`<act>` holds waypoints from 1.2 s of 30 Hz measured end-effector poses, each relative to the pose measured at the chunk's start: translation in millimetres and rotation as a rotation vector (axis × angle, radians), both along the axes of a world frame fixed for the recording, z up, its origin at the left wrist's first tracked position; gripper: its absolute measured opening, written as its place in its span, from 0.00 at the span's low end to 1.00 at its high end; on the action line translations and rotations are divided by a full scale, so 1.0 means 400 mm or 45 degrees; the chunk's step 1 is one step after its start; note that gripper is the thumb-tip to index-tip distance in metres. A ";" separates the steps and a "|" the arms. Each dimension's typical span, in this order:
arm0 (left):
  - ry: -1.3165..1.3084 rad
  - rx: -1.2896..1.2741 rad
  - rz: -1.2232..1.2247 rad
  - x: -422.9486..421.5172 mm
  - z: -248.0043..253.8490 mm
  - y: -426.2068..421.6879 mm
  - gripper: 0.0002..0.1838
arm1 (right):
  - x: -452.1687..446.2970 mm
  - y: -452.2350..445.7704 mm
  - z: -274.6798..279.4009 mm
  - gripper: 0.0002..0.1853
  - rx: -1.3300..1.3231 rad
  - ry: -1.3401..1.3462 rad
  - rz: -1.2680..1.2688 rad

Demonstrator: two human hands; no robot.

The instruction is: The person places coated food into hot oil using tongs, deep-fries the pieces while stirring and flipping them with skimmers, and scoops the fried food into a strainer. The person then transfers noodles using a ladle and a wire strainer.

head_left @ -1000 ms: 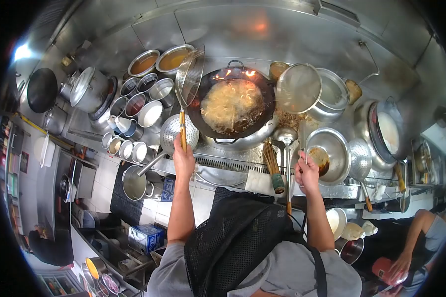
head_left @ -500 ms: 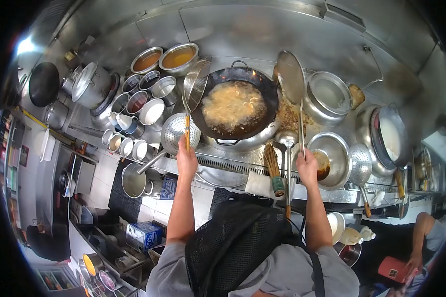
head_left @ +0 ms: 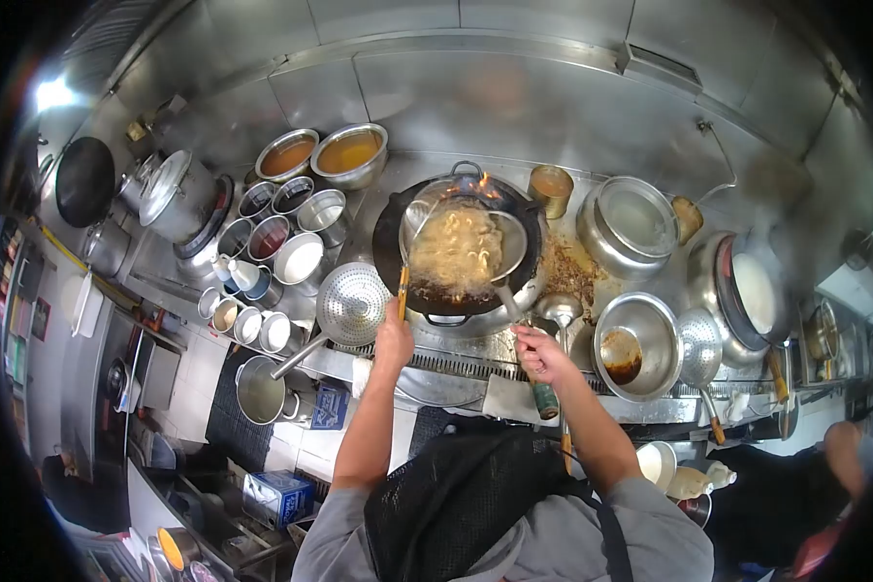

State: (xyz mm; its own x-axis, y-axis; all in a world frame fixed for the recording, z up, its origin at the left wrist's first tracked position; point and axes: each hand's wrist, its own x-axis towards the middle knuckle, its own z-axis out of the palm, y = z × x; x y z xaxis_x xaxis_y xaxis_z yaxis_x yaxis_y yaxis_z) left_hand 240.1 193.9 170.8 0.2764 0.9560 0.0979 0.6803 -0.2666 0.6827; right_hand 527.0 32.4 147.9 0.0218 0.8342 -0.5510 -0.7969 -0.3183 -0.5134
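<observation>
My left hand (head_left: 394, 338) is closed round the wooden handle of a wire strainer (head_left: 415, 219), whose mesh reaches over the left side of the black wok (head_left: 390, 242). With closed fingers, my right hand (head_left: 541, 353) grips the metal handle of a second strainer (head_left: 520, 254), tilted over the wok's right side. Pale fried food (head_left: 468, 244) bubbles between the two strainers, and flames show at the wok's back rim. Just under my right hand is a green-bound bamboo brush (head_left: 545, 399).
A perforated ladle (head_left: 351, 305) lies left of the wok, near sauce and seasoning pots (head_left: 298, 256). A steel bowl (head_left: 662, 347), a ladle (head_left: 559, 308) and a lidded-looking pot (head_left: 636, 225) stand right. Another person's arm (head_left: 844, 458) shows at lower right.
The right strainer has swung left from beside the wok to over it, along with my right hand. My left hand and its strainer have moved right, over the wok.
</observation>
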 end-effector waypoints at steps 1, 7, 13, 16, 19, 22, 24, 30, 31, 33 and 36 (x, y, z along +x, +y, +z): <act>0.000 -0.003 -0.007 0.004 -0.004 0.000 0.31 | -0.016 0.006 -0.012 0.11 0.068 0.122 0.038; -0.080 0.051 -0.129 0.018 0.011 -0.001 0.32 | -0.050 -0.013 0.058 0.12 0.213 0.242 0.023; -0.163 0.134 -0.127 0.004 0.063 0.007 0.32 | -0.085 -0.023 0.176 0.14 0.091 -0.351 -0.084; -0.154 0.041 -0.102 -0.007 0.085 0.016 0.33 | -0.118 -0.002 0.198 0.17 -0.031 -0.682 -0.105; -0.225 0.028 -0.130 -0.025 0.081 0.032 0.32 | -0.176 0.031 0.208 0.20 -0.060 -1.261 -0.089; -0.249 -0.103 -0.133 -0.064 0.069 0.056 0.32 | -0.235 0.043 0.185 0.21 -0.099 -1.623 -0.048; -0.301 -0.104 -0.134 -0.088 0.083 0.061 0.32 | -0.286 0.044 0.211 0.18 -0.014 -1.842 -0.077; -0.026 0.198 -0.274 -0.231 -0.052 0.212 0.26 | -0.388 0.055 0.100 0.15 0.148 -2.023 -0.203; -0.165 0.460 -0.363 -0.229 -0.033 0.200 0.28 | -0.398 0.036 0.153 0.17 0.072 -1.917 -0.134; -0.234 0.352 -0.366 -0.238 -0.017 0.250 0.32 | -0.399 0.010 0.198 0.17 0.084 -1.811 -0.160; -0.278 0.205 -0.286 -0.223 0.044 0.236 0.32 | -0.387 -0.028 0.230 0.16 0.036 -1.774 -0.130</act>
